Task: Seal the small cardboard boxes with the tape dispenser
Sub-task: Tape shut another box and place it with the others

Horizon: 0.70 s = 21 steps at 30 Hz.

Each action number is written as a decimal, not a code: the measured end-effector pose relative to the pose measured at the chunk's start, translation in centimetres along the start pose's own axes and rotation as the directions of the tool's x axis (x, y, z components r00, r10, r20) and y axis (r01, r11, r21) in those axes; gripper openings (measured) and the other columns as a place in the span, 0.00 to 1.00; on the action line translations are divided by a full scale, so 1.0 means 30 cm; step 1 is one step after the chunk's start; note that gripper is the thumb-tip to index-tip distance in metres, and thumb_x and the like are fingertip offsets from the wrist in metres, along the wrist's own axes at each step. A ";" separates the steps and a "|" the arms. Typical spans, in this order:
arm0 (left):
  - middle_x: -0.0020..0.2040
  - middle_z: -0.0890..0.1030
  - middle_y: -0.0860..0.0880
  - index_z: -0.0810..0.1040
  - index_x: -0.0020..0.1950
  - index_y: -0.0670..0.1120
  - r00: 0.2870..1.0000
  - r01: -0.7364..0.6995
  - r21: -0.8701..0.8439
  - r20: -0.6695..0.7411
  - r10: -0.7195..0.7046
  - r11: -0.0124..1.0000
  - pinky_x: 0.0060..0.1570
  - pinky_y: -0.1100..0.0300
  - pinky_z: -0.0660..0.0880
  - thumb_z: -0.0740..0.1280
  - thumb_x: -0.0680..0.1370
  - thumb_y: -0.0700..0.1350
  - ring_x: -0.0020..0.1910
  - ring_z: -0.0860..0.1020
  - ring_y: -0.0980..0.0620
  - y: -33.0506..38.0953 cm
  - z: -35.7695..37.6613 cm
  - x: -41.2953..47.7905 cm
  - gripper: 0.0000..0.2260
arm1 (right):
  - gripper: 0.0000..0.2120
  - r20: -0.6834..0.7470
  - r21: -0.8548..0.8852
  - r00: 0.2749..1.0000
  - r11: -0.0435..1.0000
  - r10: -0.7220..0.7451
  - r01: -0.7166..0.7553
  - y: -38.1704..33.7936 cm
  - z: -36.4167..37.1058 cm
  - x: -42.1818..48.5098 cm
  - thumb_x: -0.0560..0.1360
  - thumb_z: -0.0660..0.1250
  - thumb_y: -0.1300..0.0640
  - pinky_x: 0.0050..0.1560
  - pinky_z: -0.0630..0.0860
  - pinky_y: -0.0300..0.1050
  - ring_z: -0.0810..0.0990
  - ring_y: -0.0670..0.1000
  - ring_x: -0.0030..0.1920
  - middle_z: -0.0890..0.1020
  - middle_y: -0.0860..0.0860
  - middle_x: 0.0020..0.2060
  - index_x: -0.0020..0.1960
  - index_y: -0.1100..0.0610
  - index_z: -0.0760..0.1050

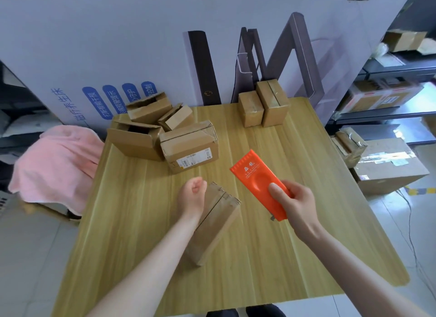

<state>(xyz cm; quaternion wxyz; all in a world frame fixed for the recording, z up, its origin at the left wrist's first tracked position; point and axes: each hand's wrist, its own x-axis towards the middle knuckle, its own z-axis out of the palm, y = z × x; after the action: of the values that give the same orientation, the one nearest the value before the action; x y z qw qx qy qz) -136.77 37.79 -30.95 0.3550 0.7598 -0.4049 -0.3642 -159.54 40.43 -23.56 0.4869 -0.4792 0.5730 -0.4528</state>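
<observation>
A small cardboard box (218,220) lies on the wooden table (271,257) in front of me, its flaps closed with a seam along the top. My left hand (192,194) is curled into a loose fist at the box's far left corner and holds nothing that I can see. My right hand (291,204) grips the orange tape dispenser (257,177) by its near end and holds it in the air just right of the box. No tape strip is visible.
Several open and taped boxes (188,146) cluster at the table's back left. Two sealed boxes (263,105) stand at the back right. A pink cloth (54,161) lies left of the table. Shelves and a large carton (387,165) stand to the right.
</observation>
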 end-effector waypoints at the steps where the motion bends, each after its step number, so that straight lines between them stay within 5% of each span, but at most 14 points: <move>1: 0.53 0.83 0.51 0.80 0.56 0.48 0.998 -0.016 -0.174 0.054 0.026 0.985 0.47 0.64 0.73 0.63 0.79 0.51 0.51 0.79 0.55 0.064 -0.023 -0.005 0.11 | 0.09 0.019 -0.025 1.000 0.999 -0.019 0.019 -0.007 0.004 -0.002 0.70 0.69 0.48 0.22 0.76 0.49 0.78 0.56 0.24 0.80 0.54 0.25 0.40 0.53 0.82; 3: 0.49 0.84 0.51 0.82 0.53 0.49 0.977 -0.014 -0.380 0.191 0.094 0.925 0.45 0.65 0.75 0.62 0.79 0.58 0.48 0.82 0.54 0.180 -0.076 -0.025 0.16 | 0.08 0.048 -0.067 0.998 0.997 -0.045 0.048 -0.023 0.014 -0.004 0.70 0.69 0.48 0.22 0.76 0.50 0.78 0.55 0.24 0.79 0.53 0.25 0.40 0.52 0.82; 8: 0.48 0.85 0.51 0.83 0.54 0.48 0.896 0.088 -0.382 0.433 0.094 0.920 0.52 0.56 0.78 0.60 0.70 0.69 0.49 0.83 0.53 0.289 -0.148 -0.059 0.28 | 0.08 0.104 -0.128 0.992 0.989 -0.065 0.078 -0.045 0.044 -0.005 0.70 0.69 0.48 0.25 0.75 0.58 0.78 0.54 0.25 0.80 0.53 0.26 0.43 0.50 0.83; 15: 0.41 0.85 0.51 0.84 0.45 0.48 0.927 0.067 -0.424 0.361 0.101 0.903 0.47 0.58 0.75 0.69 0.76 0.49 0.40 0.81 0.58 0.289 -0.174 -0.063 0.06 | 0.10 0.126 -0.231 0.987 0.965 -0.097 0.124 -0.032 0.058 -0.008 0.68 0.69 0.46 0.30 0.77 0.62 0.78 0.55 0.29 0.81 0.55 0.29 0.44 0.50 0.83; 21: 0.37 0.84 0.52 0.81 0.41 0.48 0.939 0.063 -0.426 0.332 0.091 0.902 0.43 0.61 0.76 0.67 0.79 0.45 0.38 0.80 0.56 0.286 -0.187 -0.068 0.08 | 0.13 0.138 -0.244 0.986 0.961 -0.097 0.129 -0.020 0.064 -0.014 0.68 0.69 0.44 0.30 0.78 0.62 0.79 0.53 0.29 0.82 0.52 0.30 0.45 0.52 0.83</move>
<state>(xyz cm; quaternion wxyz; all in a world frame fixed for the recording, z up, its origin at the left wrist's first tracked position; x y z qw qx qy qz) -135.95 37.35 -20.54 0.4404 0.5842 -0.3755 -0.5690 -157.55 40.65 -23.12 0.4304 -0.5966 0.5658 -0.3725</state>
